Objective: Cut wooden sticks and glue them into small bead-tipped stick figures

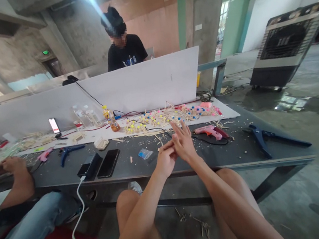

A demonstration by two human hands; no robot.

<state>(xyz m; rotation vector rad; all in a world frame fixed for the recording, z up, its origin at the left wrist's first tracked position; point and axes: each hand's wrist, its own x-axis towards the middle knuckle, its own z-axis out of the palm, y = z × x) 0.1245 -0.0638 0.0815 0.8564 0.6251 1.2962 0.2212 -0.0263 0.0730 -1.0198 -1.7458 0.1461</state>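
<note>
My left hand [166, 158] and my right hand [184, 144] meet above the front part of the dark table. My right hand is open, its fingers stretched toward the back of the table. The fingers of my left hand are bent and press against the thumb side of my right hand. No tool or part shows in either. Just beyond my fingertips lie many small wooden sticks with yellow, blue and pink bits [159, 119]. A pink glue gun [209, 131] rests to the right of my hands, and a small plastic bag with blue bits [145, 153] lies to the left.
Blue cutters [261, 139] lie at the table's right end. Left are a black phone [108, 163], a power bank [89, 165] with a white cable, and a bottle [111, 119]. A white board [147, 83] stands behind; one person sits left, another is beyond it.
</note>
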